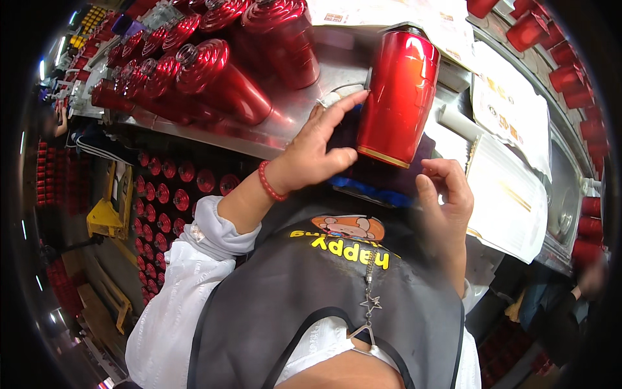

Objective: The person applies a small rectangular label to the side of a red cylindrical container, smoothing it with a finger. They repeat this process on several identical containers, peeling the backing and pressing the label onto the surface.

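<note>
A glossy red jar (398, 97) with a gold band at its near end and a dark rim at its far end is directly in front of me. It rests over a dark cloth (421, 152) with a bright blue edge. My left hand (321, 139), wearing a red bead bracelet, is at the jar's left side, fingers stretched and thumb apart, the fingertips at its surface. To the right of the jar's near end is my right hand (450, 191), fingers loosely bent, apart from the jar, with nothing visible in them. A small white object (338, 95) lies beside my left fingertips.
Several red jars with ringed lids (223, 81) stand on the metal table (295, 120) at left. White printed sheets (508, 107) and a white stack (508, 194) lie at right. Beyond them, red cups (570, 78) line a curved metal track. More red pieces (162, 194) fill racks below left.
</note>
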Available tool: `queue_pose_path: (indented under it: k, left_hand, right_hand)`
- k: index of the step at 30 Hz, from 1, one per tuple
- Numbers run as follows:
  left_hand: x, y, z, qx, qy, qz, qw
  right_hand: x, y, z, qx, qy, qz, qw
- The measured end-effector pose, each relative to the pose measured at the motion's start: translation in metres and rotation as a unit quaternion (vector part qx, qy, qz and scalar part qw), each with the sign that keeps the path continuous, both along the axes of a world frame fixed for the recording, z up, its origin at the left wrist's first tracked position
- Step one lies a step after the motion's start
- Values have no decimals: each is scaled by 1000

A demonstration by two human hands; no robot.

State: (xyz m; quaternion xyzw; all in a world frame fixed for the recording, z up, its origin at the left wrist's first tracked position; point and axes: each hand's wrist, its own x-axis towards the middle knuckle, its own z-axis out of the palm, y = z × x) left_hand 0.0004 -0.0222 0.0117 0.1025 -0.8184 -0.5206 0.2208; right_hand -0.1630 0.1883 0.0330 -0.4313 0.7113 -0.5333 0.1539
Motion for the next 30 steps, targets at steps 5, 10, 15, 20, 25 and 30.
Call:
queue_pose_path:
  k: [5, 10, 15, 20, 25, 30]
  left_hand:
    - [-4, 0, 20, -421, -22, 79, 903]
    - [-16, 8, 43, -478, 50, 82, 873]
    - [-25, 9, 34, -421, 35, 74, 903]
    - [-29, 7, 48, -459, 29, 39, 887]
    - [-33, 6, 42, -444, 66, 41, 893]
    - [-29, 6, 41, -422, 40, 26, 905]
  right_hand:
    - [3, -1, -3, 5, -123, 6, 992]
    - [9, -13, 19, -26, -201, 9, 979]
    - [14, -24, 29, -10, -99, 1, 995]
    - [15, -38, 27, 36, -76, -3, 996]
    - [6, -41, 28, 96, -188, 2, 977]
    - [-1, -36, 31, 106, -321, 26, 941]
